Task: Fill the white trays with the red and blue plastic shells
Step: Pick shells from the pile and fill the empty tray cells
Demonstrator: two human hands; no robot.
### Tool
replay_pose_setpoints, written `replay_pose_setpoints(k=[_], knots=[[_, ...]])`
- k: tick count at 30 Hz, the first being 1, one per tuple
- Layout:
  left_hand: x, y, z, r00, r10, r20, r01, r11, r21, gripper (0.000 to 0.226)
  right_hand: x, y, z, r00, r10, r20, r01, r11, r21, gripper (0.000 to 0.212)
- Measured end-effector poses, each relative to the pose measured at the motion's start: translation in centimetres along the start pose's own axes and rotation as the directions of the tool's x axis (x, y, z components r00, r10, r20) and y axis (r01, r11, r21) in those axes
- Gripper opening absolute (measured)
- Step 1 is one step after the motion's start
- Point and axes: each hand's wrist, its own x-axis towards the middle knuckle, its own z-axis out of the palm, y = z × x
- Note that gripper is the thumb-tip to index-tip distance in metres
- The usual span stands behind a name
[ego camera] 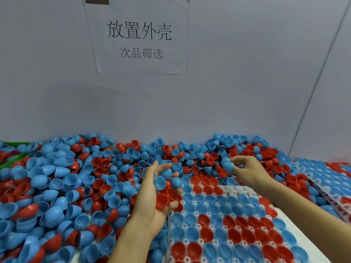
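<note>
My left hand (152, 194): cupped around a handful of shells (167, 190), red and blue.
My right hand (245, 168): fingertips pinching 1 blue shell (227, 164).
White tray (233, 189): partly filled below my hands.

Behind my work area: wall, notice, green crate.
I see a white paper sign (139, 36) with black Chinese characters stuck to the pale grey wall (247, 82), a dark tape piece (96, 0) at its top, and a green bin edge (13, 160) far left.
</note>
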Motion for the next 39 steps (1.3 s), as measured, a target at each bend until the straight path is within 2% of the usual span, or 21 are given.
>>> replay_pose_setpoints(k=[2,4,6,10,15,21,28,31,33,35,37,39], knots=[[0.0,0.0,0.0,1.0,0.002,-0.001,-0.002,1.0,0.007,0.05,0.3,1.1,-0.1,0.999,-0.042,0.011,0.044,0.971,-0.234,0.014],[0.1,0.0,-0.1,1.0,0.004,-0.002,-0.004,1.0,0.009,0.05,0.5,1.6,-0.1,0.992,-0.083,0.098,0.119,0.88,-0.459,0.016],[0.1,0.0,-0.2,1.0,-0.002,-0.003,0.002,1.0,0.006,0.049,0.5,1.7,0.1,0.977,-0.074,0.199,0.181,0.783,-0.594,0.015],[0.2,-0.1,-0.4,1.0,-0.009,-0.005,0.009,1.0,0.014,0.048,0.7,1.7,1.3,0.937,-0.059,0.345,0.294,0.666,-0.686,0.02],[0.2,-0.1,-0.4,1.0,-0.012,0.024,0.012,1.0,0.015,0.048,0.4,1.2,2.3,0.937,-0.015,0.349,0.293,0.58,-0.76,0.026],[0.1,-0.1,0.0,1.0,-0.016,0.008,0.016,1.0,0.016,0.051,0.8,0.7,1.7,0.914,0.044,0.404,0.303,0.587,-0.75,0.014],[0.0,0.0,-0.2,1.0,-0.008,0.026,0.008,1.0,0.015,0.058,0.4,0.4,1.0,0.932,0.004,0.363,0.298,0.561,-0.772,0.022],[0.0,0.0,-0.2,0.999,-0.004,0.041,0.003,1.0,0.023,0.055,0.1,-0.9,0.9,0.928,-0.173,0.33,0.36,0.638,-0.681,0.023],[0.0,-0.1,-0.1,0.999,-0.003,0.05,0.001,0.999,0.032,0.052,-0.7,-2.6,1.4,0.903,-0.306,0.3,0.424,0.747,-0.513,0.023],[-0.1,-0.2,0.1,0.999,-0.009,0.052,0.006,0.998,0.056,0.053,-2.0,-4.8,2.1,0.863,-0.439,0.25,0.5,0.812,-0.301,0.02],[-0.2,-0.3,0.2,0.998,-0.028,0.05,0.022,0.994,0.11,0.052,-3.4,-7.1,2.9,0.799,-0.57,0.191,0.596,0.791,-0.135,0.02],[-0.3,-0.4,0.3,0.997,-0.053,0.052,0.043,0.984,0.175,0.053,-4.5,-9.1,3.6,0.726,-0.658,0.202,0.682,0.727,-0.081,0.018]])
